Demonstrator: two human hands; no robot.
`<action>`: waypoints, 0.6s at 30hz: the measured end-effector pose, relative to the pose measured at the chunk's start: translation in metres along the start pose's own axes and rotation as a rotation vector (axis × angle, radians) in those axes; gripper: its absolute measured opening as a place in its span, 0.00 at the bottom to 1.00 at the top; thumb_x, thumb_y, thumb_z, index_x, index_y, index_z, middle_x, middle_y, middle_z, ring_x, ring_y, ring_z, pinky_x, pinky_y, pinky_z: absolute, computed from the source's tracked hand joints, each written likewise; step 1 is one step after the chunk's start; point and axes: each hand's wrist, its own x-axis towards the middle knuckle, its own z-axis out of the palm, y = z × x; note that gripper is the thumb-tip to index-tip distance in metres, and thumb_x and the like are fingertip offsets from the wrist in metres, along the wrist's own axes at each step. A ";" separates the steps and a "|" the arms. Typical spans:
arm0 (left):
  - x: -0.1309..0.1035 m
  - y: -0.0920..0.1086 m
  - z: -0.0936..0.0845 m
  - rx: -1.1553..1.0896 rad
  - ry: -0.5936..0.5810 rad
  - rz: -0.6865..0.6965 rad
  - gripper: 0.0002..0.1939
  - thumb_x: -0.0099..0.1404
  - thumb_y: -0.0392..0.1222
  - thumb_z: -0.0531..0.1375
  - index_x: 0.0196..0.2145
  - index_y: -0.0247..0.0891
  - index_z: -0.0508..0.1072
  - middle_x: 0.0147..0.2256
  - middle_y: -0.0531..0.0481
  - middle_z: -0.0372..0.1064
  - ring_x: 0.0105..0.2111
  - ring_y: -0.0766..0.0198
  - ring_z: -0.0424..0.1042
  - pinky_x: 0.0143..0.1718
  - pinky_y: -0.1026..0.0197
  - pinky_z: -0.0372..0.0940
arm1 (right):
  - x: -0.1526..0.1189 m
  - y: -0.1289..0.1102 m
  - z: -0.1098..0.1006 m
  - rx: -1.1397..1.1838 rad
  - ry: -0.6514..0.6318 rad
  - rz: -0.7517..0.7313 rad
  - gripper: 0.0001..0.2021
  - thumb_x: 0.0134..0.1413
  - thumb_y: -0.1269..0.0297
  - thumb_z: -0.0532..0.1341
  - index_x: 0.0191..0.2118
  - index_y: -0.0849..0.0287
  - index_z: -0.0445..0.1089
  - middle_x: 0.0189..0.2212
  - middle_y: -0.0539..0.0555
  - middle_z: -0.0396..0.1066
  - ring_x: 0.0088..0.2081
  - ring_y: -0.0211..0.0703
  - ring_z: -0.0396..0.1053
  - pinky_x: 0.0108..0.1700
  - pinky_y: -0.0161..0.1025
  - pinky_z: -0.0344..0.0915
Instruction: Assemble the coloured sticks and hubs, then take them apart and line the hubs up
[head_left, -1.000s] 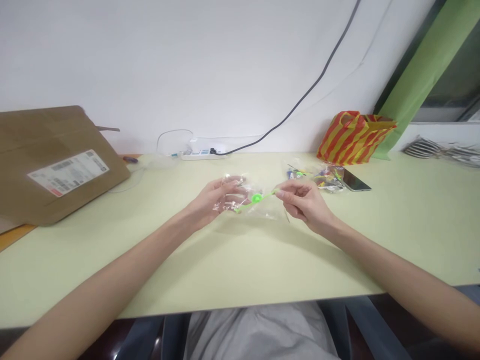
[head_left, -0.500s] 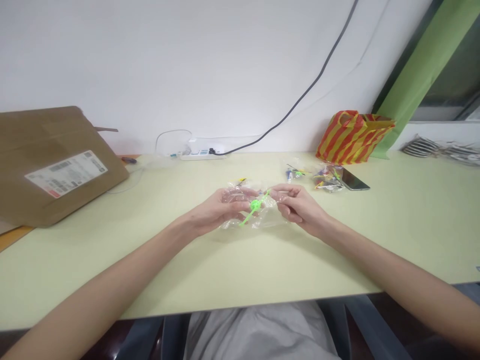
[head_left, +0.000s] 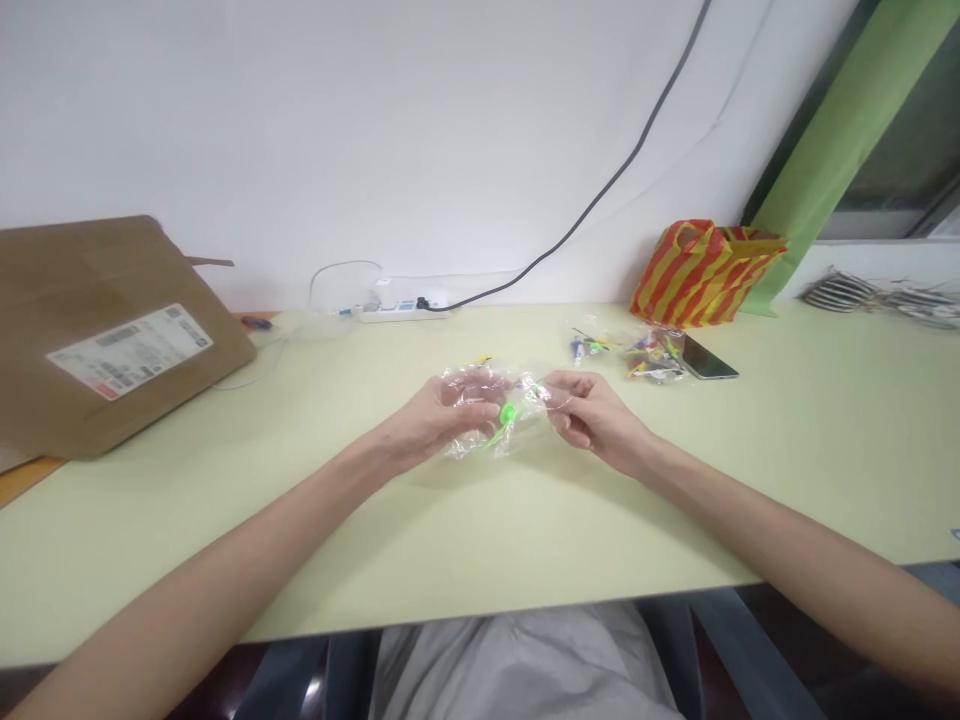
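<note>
We look down at our two bare hands above a pale green table (head_left: 480, 540). Our left hand (head_left: 442, 418) holds a crinkled clear plastic bag (head_left: 491, 445), its fingers curled around the bag's left side and seen partly through the film. Our right hand (head_left: 592, 415) pinches the right edge of the same bag, thumb and fingertips close together. A bright green piece (head_left: 508, 413), round in the middle with a thin arm slanting down to the left, shows at the bag, between the two hands and near the left thumb; glare on the plastic hides whether it lies wholly inside.

Beyond our right hand, two clear packets (head_left: 656, 358) of small colourful parts lie on the table, the right one just beside a dark phone (head_left: 709, 358). Behind them stands a red and yellow striped bag (head_left: 705, 275). Near the wall, a white power strip (head_left: 401, 308) has a dark cable (head_left: 592, 210) plugged in. At far left a brown cardboard box (head_left: 112, 340) bears a white label (head_left: 131, 350).
</note>
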 end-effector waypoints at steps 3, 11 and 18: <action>0.002 -0.004 -0.004 0.076 0.035 0.019 0.21 0.56 0.44 0.75 0.46 0.40 0.81 0.43 0.43 0.77 0.40 0.58 0.75 0.40 0.57 0.70 | 0.000 0.001 -0.001 -0.084 -0.040 0.022 0.17 0.43 0.53 0.75 0.25 0.60 0.72 0.12 0.44 0.59 0.12 0.28 0.49 0.15 0.32 0.38; -0.001 -0.003 -0.002 0.224 -0.037 0.100 0.20 0.58 0.44 0.74 0.48 0.42 0.81 0.46 0.43 0.76 0.46 0.56 0.74 0.40 0.60 0.71 | -0.002 -0.003 0.006 -0.165 -0.082 0.085 0.23 0.38 0.51 0.77 0.18 0.60 0.65 0.12 0.44 0.56 0.15 0.28 0.50 0.16 0.31 0.40; 0.000 0.000 -0.001 0.205 0.000 0.128 0.17 0.69 0.52 0.65 0.46 0.36 0.80 0.43 0.40 0.78 0.34 0.60 0.77 0.35 0.58 0.72 | -0.001 -0.002 0.001 -0.212 -0.110 -0.065 0.18 0.47 0.51 0.73 0.25 0.60 0.70 0.12 0.43 0.58 0.14 0.28 0.48 0.17 0.31 0.42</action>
